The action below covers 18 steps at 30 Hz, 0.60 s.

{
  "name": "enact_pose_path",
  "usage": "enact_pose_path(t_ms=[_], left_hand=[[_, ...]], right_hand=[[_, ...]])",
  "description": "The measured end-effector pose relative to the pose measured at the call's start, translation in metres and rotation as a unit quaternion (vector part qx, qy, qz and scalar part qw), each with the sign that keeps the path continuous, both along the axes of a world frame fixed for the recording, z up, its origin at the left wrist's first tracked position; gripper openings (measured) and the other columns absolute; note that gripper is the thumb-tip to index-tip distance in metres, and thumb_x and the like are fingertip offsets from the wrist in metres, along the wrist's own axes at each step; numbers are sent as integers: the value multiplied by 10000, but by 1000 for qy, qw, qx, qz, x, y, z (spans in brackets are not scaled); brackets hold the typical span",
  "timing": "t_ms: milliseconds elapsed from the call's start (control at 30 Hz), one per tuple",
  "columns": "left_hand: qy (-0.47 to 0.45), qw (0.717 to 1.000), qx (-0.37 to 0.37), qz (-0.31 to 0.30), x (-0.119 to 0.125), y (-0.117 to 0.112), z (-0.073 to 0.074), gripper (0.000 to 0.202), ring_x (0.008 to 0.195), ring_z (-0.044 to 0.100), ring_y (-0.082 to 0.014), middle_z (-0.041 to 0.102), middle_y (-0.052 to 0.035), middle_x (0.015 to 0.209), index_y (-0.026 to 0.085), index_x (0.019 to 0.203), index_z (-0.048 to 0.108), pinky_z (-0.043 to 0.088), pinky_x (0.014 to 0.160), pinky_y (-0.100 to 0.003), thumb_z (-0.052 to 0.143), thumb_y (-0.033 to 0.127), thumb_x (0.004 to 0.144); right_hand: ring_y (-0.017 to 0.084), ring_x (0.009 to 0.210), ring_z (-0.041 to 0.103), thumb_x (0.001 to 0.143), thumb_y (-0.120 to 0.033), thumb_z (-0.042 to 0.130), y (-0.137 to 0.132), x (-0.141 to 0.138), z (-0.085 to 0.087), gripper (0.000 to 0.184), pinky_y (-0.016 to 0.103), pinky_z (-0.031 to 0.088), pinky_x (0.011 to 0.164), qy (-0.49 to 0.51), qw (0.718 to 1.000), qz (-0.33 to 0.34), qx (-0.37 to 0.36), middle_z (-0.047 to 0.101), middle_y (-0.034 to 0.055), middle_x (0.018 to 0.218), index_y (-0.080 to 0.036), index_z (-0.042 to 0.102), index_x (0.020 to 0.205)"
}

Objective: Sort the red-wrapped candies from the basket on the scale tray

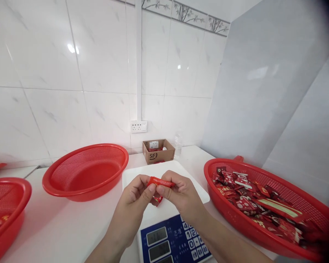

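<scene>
While our hands meet over the scale (172, 224), one red basket (84, 193) stands to its left, another basket (222, 199) with many small packets (246, 204) to its right, and a cardboard box (161, 156) behind it. Our right forearm (220, 233) hides some of its keys (192, 243). Above the scale, our left hand (134, 199) and right hand (185, 195) pinch with fingertips a small red packet (161, 181), which is narrow, bright, and carries pale print.

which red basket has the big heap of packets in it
The red basket right of the scale. Its large heap of packets sets it apart: the middle basket shows none, the lower-left basket only a few.
</scene>
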State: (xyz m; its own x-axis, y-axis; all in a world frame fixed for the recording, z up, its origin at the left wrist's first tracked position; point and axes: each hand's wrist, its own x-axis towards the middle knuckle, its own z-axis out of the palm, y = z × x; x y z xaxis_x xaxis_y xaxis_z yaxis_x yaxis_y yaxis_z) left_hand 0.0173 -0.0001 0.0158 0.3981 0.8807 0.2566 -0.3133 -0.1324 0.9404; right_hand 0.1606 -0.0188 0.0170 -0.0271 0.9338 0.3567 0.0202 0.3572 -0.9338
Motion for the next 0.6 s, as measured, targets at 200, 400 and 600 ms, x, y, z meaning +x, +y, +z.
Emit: enact_pose_path(t_ms=[200,400,600], left_hand=[[7,1000,4,-3,2,0,-2,218,730,532,-134,571,1,806,191,805,617,469,659,-241,609,400,864],[-10,999,10,32,1,2,-6,239,705,511,-121,574,13,758,192,757,594,458,660,-230,604,401,874],[-9,999,9,37,1,1,-3,220,727,522,-117,589,15,788,201,811,611,468,670,-223,588,408,882]], right_hand=[[108,511,479,756,-452,674,3,-4,-2,358,256,387,483,13,999,-28,14,542,-27,563,-199,481,591],[114,576,521,790,-473,652,4,-4,-3,307,255,411,533,26,999,2,-26,590,-16,644,-178,579,751],[137,664,543,850,-481,570,-6,2,5,311,283,434,620,-27,999,0,-16,618,19,746,-172,610,849]])
